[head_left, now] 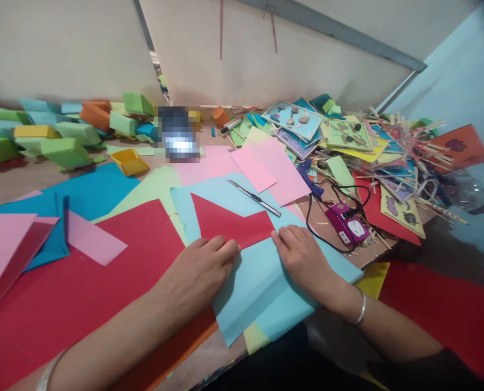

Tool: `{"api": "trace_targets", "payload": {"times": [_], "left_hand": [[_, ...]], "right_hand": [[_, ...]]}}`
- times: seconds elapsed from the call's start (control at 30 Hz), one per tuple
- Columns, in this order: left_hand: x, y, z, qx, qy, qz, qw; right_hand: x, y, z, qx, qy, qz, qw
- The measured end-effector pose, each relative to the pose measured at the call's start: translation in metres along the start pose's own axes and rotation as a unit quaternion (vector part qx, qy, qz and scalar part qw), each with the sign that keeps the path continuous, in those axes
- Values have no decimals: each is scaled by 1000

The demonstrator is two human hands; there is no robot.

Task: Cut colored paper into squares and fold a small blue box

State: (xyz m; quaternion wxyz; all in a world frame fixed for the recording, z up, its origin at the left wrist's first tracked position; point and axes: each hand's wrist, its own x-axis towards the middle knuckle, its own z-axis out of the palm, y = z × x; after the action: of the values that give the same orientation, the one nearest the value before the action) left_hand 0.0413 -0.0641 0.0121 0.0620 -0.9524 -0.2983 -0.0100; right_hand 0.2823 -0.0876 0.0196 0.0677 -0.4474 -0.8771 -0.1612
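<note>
Left hand (201, 266) flat, palm down, fingers together, pressing on the folded red paper (229, 224) — gripping nothing. Right hand (302, 255) likewise spread flat, fingertips at the red paper's right lower edge, heel on the light blue sheet (258, 277) beneath; nothing pinched. Red paper near the table's front edge, middle, lying on the blue sheet, its upper outline notched into a shallow V. Just beyond it, a craft knife (255, 198) diagonal across the blue sheet, tip touching a pink sheet (272, 168). Left of the hands, a large red sheet (82, 282) covering the front left corner. Right of the right hand, a small magenta device (347, 224) with black cable. Along the back edge at left, folded paper boxes (62, 138) — green, blue, orange, yellow. Toward the right back corner, a heap of craft cards and wooden sticks (372, 146).
</note>
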Motion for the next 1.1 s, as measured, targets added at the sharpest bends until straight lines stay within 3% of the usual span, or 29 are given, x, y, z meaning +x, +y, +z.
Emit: {"api": "trace_targets", "payload": {"times": [0.27,0.37,0.57,0.7,0.8,0.9,1.0,1.1], "left_hand": [[-4,1,4,-12,-5,-7,1000],[-8,3,1,-25,-31,-27,999],[-3,0,-35,-27,-151,-52,987],[13,-6,-55,-42,-225,-72,971],[26,-11,-57,-53,-245,-88,964],[37,-14,-48,-42,-214,-88,972],[44,-15,-28,-3,-124,-77,989],[45,-16,-8,21,-63,-71,995]], "right_hand": [[-9,10,1,8,-8,5,1000],[-9,9,1,26,-13,-1,1000],[-12,21,8,165,-13,18,986],[-10,32,8,321,-32,93,942],[-10,35,6,363,-52,123,922],[-16,38,7,338,-38,66,938],[-22,46,7,297,-35,-2,954],[-11,55,1,259,-42,-18,965]]}}
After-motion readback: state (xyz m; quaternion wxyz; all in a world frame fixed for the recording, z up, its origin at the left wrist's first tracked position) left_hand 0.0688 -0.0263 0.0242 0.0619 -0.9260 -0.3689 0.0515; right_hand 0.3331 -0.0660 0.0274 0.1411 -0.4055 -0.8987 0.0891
